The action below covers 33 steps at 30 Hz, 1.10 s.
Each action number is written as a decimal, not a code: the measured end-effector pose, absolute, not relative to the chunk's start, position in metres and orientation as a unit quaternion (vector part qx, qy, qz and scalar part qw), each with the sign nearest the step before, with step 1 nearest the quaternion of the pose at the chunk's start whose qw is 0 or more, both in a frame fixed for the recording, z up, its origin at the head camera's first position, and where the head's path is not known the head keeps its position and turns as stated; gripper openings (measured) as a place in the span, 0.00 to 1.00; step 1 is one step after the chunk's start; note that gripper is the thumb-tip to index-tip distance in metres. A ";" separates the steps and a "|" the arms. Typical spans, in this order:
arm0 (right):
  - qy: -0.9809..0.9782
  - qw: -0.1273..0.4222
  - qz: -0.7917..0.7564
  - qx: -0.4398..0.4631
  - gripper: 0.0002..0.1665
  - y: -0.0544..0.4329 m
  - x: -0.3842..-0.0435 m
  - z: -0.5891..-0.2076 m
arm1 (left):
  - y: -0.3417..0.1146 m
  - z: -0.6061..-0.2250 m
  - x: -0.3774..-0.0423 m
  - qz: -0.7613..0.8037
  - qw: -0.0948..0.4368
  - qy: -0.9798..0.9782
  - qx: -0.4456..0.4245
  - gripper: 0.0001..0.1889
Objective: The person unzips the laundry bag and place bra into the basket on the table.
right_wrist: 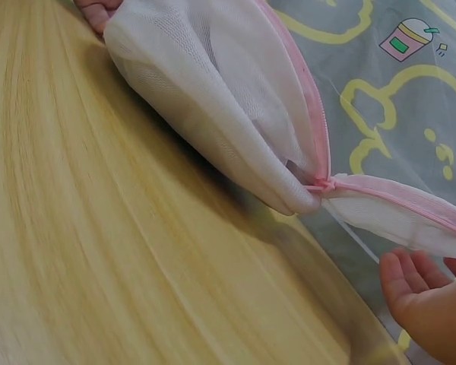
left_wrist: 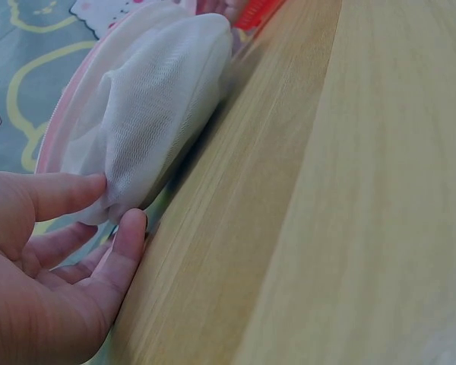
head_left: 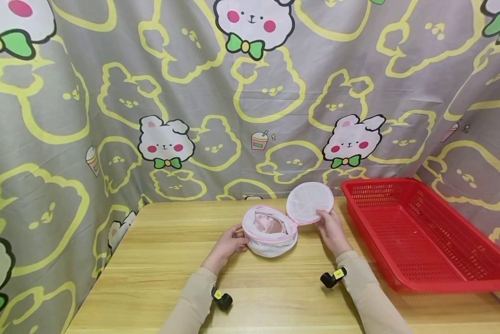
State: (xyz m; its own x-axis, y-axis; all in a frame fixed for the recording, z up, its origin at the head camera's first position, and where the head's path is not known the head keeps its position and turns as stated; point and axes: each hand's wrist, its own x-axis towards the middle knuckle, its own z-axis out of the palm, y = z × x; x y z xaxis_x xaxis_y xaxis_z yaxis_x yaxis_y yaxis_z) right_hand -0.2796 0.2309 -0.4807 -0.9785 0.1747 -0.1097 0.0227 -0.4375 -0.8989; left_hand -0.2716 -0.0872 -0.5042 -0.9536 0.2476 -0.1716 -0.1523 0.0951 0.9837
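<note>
A round white mesh laundry bag [head_left: 270, 248] with pink zipper trim stands on the table, its round lid [head_left: 309, 202] folded out to the right. Inside the bag lies a shiny pink cloth [head_left: 269, 223]. My left hand [head_left: 230, 242] pinches the bag's left side; in the left wrist view its thumb [left_wrist: 68, 194] presses the mesh from one side, a finger from the other. My right hand [head_left: 331, 232] holds the lid by its lower right edge, with the fingers [right_wrist: 410, 277] beneath it. The pink zipper end [right_wrist: 324, 185] joins lid and bag.
A red perforated plastic basket [head_left: 393, 283] stands on the right of the wooden table [head_left: 158, 269], close to my right forearm. A grey curtain [head_left: 216, 97] with rabbit prints hangs behind the table and at both sides. Each sleeve carries a small black wrist camera [head_left: 223, 301].
</note>
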 end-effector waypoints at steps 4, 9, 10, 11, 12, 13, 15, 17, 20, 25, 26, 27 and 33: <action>-0.527 0.040 0.843 -0.101 0.30 0.232 -0.280 -0.483 | -0.087 -0.505 -0.272 0.672 0.145 0.726 0.034 0.31; -0.533 0.036 0.838 -0.109 0.28 0.234 -0.279 -0.487 | -0.086 -0.505 -0.272 0.671 0.143 0.727 0.035 0.31; -0.534 0.035 0.838 -0.109 0.28 0.234 -0.279 -0.487 | -0.086 -0.505 -0.272 0.671 0.143 0.727 0.035 0.31; -0.536 0.034 0.837 -0.109 0.28 0.234 -0.279 -0.487 | -0.086 -0.505 -0.272 0.671 0.143 0.727 0.035 0.31; -0.538 0.032 0.835 -0.109 0.29 0.235 -0.279 -0.488 | -0.086 -0.504 -0.272 0.671 0.143 0.727 0.034 0.31; -0.540 0.030 0.834 -0.108 0.30 0.235 -0.279 -0.488 | -0.086 -0.504 -0.271 0.670 0.143 0.727 0.034 0.31; -0.541 0.027 0.833 -0.112 0.32 0.235 -0.279 -0.488 | -0.086 -0.504 -0.271 0.670 0.144 0.728 0.032 0.31; -0.546 0.027 0.830 -0.112 0.33 0.236 -0.279 -0.489 | -0.086 -0.503 -0.271 0.670 0.144 0.728 0.030 0.31; -0.545 0.029 0.830 -0.115 0.33 0.237 -0.279 -0.489 | -0.086 -0.502 -0.270 0.670 0.144 0.727 0.030 0.31; -0.534 0.037 0.836 -0.120 0.30 0.239 -0.280 -0.490 | -0.086 -0.501 -0.269 0.673 0.144 0.725 0.028 0.31; -0.534 0.039 0.836 -0.121 0.29 0.240 -0.281 -0.490 | -0.086 -0.501 -0.269 0.673 0.144 0.725 0.028 0.31; -0.534 0.041 0.835 -0.124 0.28 0.241 -0.281 -0.490 | -0.086 -0.501 -0.269 0.673 0.144 0.725 0.028 0.31; -0.545 0.063 0.822 -0.151 0.27 0.242 -0.281 -0.489 | -0.086 -0.500 -0.268 0.672 0.145 0.726 0.028 0.31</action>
